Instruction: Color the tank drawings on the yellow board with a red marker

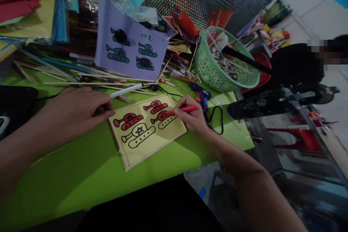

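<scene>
My right hand (191, 114) holds a red marker (189, 108) in a writing grip, its tip over the right side of a yellow card (152, 148). The card has a pale stick border and black-outlined tank drawings. The two upper tanks are red, one lower tank is partly red, and the other is uncoloured. My left hand (85, 105) is closed, its thumb and index fingertip together on the card's upper left corner. A white marker (126, 90) with a black tip end extends beyond those fingers; I cannot tell whether they touch it.
Behind the card stands a purple sheet (130, 43) with green tanks, among loose wooden sticks (95, 84). A blue glue gun (201, 94) with a black cord lies right of the card. Beyond is a green basket (217, 69) of tools. A black object (16, 108) is at left.
</scene>
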Tool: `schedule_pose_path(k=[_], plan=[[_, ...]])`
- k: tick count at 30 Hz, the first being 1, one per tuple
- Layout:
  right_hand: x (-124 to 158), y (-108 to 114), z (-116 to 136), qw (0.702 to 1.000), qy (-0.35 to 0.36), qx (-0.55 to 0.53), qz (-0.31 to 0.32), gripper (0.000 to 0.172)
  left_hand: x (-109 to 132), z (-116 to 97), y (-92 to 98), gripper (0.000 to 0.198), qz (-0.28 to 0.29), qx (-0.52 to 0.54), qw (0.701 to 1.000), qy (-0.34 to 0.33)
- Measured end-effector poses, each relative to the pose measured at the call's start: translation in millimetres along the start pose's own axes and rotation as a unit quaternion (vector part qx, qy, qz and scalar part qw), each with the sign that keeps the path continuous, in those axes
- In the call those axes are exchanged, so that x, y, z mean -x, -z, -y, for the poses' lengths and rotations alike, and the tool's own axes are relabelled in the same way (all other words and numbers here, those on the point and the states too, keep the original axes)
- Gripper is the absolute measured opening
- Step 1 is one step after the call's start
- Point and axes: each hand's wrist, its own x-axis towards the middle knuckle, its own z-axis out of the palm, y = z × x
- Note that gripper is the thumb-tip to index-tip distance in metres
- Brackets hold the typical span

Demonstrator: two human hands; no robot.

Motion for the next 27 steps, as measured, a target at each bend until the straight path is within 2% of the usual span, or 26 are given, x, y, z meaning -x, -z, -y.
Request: schedule_pose_path(k=[11,18,27], plan=[[2.4,-0.1,-1.1,1.000,-0.003,-0.027,0.000,0.017,0.2,2.0,-2.0,0.018,0.003,-0.014,1.000,0.006],[1.8,0.4,1.4,1.000,-0.003,-0.012,0.012,0.018,0.9,6.3,-2.5,0.026,-0.008,0.006,1.000,-0.026],[0.3,0.1,2.5,1.000,-0.008,0.000,0.000,0.021,2.4,1.9,-0.2,0.031,-0.019,0.019,0.999,-0.019]])
